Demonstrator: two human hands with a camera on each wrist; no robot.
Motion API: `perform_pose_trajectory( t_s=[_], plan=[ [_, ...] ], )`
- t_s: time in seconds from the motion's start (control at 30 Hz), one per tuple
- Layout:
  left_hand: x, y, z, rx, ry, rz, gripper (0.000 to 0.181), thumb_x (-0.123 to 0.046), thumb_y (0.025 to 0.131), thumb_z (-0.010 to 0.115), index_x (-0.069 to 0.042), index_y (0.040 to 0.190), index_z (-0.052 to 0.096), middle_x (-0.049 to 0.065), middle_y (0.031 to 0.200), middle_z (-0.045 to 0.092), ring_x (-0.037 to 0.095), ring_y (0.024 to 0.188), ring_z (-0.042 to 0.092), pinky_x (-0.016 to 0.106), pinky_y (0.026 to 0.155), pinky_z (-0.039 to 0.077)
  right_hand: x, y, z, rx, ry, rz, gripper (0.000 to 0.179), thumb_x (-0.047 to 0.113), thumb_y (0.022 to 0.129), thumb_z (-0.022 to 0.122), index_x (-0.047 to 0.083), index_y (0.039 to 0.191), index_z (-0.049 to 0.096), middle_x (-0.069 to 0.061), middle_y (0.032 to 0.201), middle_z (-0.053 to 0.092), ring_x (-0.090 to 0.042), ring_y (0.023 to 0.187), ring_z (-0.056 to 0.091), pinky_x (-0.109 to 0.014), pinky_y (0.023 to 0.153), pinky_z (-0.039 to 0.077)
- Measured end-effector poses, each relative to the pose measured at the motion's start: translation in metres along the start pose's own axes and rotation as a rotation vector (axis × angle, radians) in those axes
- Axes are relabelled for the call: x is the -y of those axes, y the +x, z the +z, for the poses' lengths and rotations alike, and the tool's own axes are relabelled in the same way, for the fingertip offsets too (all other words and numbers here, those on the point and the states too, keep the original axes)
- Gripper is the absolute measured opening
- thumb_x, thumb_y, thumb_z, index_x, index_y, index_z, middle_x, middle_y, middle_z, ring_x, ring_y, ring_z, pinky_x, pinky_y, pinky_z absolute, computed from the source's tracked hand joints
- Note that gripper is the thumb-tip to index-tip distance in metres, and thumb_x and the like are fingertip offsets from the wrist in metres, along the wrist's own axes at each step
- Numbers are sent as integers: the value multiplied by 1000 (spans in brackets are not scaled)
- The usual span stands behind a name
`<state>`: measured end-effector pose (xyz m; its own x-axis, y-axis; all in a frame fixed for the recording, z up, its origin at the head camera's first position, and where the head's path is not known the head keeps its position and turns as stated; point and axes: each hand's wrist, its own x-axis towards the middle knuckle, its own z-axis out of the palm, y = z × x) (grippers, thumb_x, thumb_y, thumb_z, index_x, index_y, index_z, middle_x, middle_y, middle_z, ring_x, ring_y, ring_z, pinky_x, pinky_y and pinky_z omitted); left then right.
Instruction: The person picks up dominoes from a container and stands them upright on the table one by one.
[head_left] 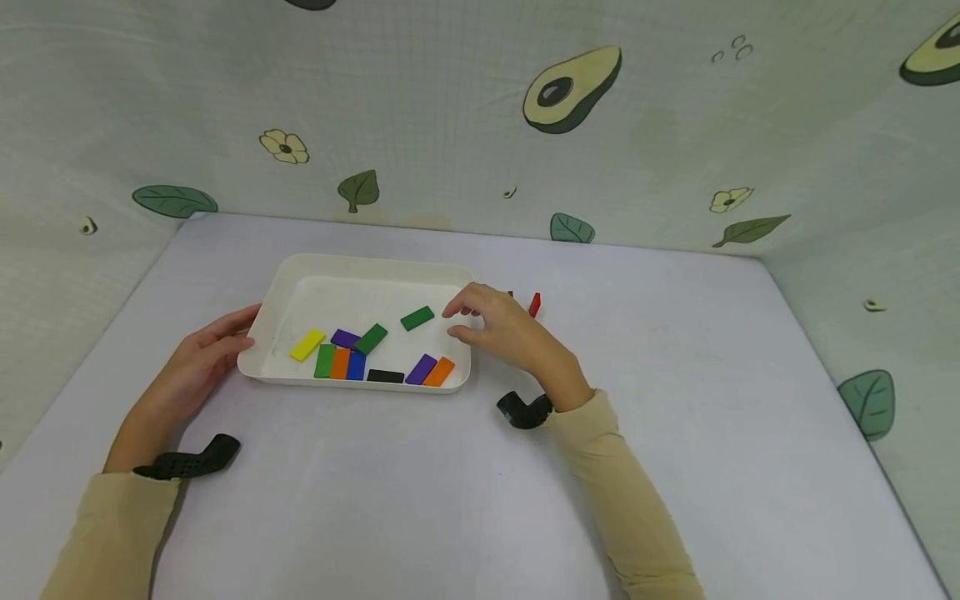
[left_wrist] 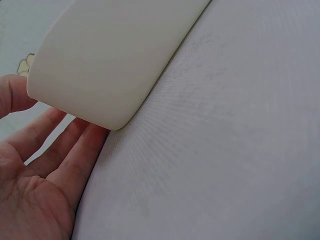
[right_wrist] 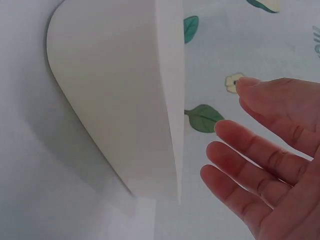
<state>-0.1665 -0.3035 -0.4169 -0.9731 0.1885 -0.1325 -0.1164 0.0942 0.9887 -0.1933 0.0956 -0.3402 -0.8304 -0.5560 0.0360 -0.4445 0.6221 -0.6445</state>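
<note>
Head view: your left hand (head_left: 202, 358) rests extended fingers and thumb against the left end of the white tray (head_left: 352, 287). Your right hand (head_left: 498, 325) hangs over the tray's right end, thumb and fingers parted, holding nothing. Colored blocks (head_left: 340, 363) lie in the tray, mostly along its near side; a red piece (head_left: 535, 305) lies right of it.

Left wrist view: your fingers touch the tray's end.

Right wrist view: your loosely bent fingers stand apart beside the tray's wall.

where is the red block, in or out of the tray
Out of the white tray: the red block shows past its right end, on the far side of the right hand.
</note>
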Motion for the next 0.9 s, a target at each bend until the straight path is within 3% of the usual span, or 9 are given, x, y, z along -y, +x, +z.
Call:
perform_pose_trajectory(
  t_s=[0.4, 0.73, 0.9],
  plan=[
    [0, 0, 0, -6, -3, -24, 55, -18, 97, 49, -10, 147, 28, -7, 142, 36, -10, 111, 45, 4, 85, 41, 9, 9, 21, 192, -71, -18, 26, 14, 90, 60, 5, 115, 61, -6, 116, 59, -20, 109, 53, -31, 96, 44],
    [0, 0, 0, -3, -2, -20, 55, -18, 97, 49, -8, 147, 27, -5, 142, 36, -9, 111, 45, 4, 85, 41, 9, 13, 35, 265, -122, 27, 26, 10, 90, 57, 7, 115, 62, -3, 117, 58, -17, 108, 52, -28, 95, 45],
    [0, 1, 0, -8, 7, -25, 55, -19, 97, 49, -10, 147, 27, -6, 142, 36, -10, 110, 45, 4, 85, 41, 7, 14, 40, 267, -181, -4, 26, 7, 89, 56, 7, 114, 64, -3, 115, 59, -16, 106, 51, -27, 93, 45]
  ],
)
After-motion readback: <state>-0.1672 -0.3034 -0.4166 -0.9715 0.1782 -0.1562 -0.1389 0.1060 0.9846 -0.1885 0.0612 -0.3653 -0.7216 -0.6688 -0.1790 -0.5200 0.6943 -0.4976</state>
